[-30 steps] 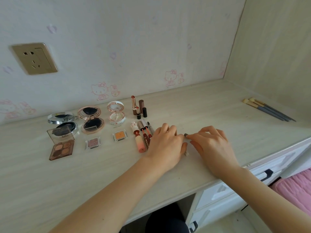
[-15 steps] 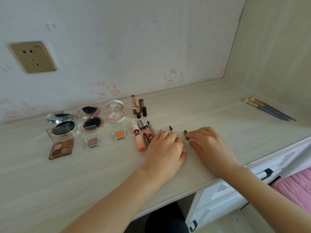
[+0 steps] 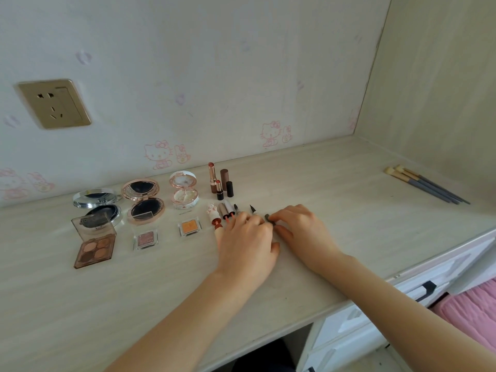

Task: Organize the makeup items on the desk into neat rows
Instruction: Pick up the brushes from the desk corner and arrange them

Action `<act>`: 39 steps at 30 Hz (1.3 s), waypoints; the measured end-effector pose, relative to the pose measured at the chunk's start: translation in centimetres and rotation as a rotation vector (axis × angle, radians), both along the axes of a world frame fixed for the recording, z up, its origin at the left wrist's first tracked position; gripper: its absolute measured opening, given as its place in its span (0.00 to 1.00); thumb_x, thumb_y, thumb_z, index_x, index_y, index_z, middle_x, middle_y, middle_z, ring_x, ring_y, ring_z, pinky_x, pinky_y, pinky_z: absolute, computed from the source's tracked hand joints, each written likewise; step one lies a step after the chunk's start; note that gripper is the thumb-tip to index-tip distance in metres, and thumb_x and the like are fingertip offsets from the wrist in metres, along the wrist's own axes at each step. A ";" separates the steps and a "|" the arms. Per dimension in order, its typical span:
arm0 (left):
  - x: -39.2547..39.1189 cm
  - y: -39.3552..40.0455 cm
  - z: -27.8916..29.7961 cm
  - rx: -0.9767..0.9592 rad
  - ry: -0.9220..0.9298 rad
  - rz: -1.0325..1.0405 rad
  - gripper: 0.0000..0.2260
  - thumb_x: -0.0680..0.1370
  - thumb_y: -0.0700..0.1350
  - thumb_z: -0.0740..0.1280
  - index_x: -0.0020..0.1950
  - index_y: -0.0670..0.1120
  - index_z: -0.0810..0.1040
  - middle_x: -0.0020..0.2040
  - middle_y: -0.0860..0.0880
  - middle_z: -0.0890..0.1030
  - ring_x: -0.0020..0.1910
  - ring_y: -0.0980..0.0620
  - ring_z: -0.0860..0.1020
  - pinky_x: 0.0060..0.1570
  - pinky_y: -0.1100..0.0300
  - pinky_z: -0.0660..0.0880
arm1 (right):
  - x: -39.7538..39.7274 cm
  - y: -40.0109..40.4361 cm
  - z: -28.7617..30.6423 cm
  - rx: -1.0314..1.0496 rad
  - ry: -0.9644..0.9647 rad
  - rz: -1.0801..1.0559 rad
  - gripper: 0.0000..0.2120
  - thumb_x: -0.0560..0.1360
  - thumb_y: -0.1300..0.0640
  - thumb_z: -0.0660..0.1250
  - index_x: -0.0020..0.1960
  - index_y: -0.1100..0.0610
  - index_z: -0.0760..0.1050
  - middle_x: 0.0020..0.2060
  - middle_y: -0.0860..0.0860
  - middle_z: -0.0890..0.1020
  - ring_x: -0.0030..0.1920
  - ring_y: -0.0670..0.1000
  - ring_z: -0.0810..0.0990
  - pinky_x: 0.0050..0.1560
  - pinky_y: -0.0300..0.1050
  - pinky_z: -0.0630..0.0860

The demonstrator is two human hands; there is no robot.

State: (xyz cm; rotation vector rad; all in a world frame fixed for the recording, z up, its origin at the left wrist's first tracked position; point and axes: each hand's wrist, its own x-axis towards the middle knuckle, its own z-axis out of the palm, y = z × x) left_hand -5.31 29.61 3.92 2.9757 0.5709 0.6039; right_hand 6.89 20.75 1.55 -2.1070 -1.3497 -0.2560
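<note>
Head view has me looking down on the desk [image 3: 335, 210], where both of my hands work at the right end of the front row of slim makeup sticks. What I am handling is a short dark pencil [image 3: 269, 219], lying flat on the desk; I judge it light, stiff and round, so it should roll at a nudge and its tip looks easy to chip or smear. My best hold, I think, is a pinch across the barrel near its middle, well off the tip. My right hand [image 3: 300, 232] sits at about 3 o'clock of that pencil, its fingers curled with the fingertips [image 3: 273, 217] touching the far end of the barrel; the thumb side is hidden, so I cannot tell whether this is a true pinch or only a push. My left hand [image 3: 248, 242] lies palm down at about 8 o'clock of the pencil, fingers fairly straight and resting over the lower ends of the eyeliner pen [image 3: 252, 209] and the lip tubes [image 3: 226, 210]; whether they press anything is hidden beneath the palm. From the pencil, the lipsticks [image 3: 220, 181] stand upright at about 10 o'clock, the compacts [image 3: 142, 200] and eyeshadow palette [image 3: 95, 248] lie out at 9 o'clock, and the brushes [image 3: 426, 183] lie well apart at about 2 o'clock, not yet brought into any row.
</note>
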 end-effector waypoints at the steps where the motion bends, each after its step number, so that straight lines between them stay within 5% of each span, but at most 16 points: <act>1: 0.0 0.1 0.0 -0.005 -0.004 0.001 0.13 0.73 0.50 0.64 0.53 0.48 0.82 0.49 0.52 0.81 0.56 0.47 0.73 0.55 0.53 0.70 | 0.0 0.1 0.0 0.001 0.005 0.005 0.09 0.75 0.61 0.66 0.53 0.56 0.81 0.47 0.52 0.83 0.49 0.56 0.77 0.45 0.50 0.76; 21: 0.5 0.2 1.0 -0.097 -0.040 -0.053 0.14 0.78 0.51 0.61 0.62 0.50 0.77 0.57 0.55 0.77 0.62 0.54 0.69 0.57 0.58 0.70 | 1.5 -2.7 0.5 -0.113 0.019 -0.066 0.14 0.79 0.54 0.61 0.63 0.54 0.75 0.59 0.49 0.79 0.63 0.50 0.73 0.57 0.46 0.74; 39: 15.7 -7.3 0.5 -0.238 0.069 -0.332 0.12 0.77 0.44 0.60 0.56 0.47 0.80 0.56 0.47 0.79 0.60 0.47 0.72 0.54 0.54 0.73 | 12.5 -17.4 2.4 -0.263 -0.068 -0.423 0.14 0.79 0.56 0.61 0.63 0.56 0.76 0.61 0.51 0.78 0.64 0.52 0.73 0.65 0.44 0.68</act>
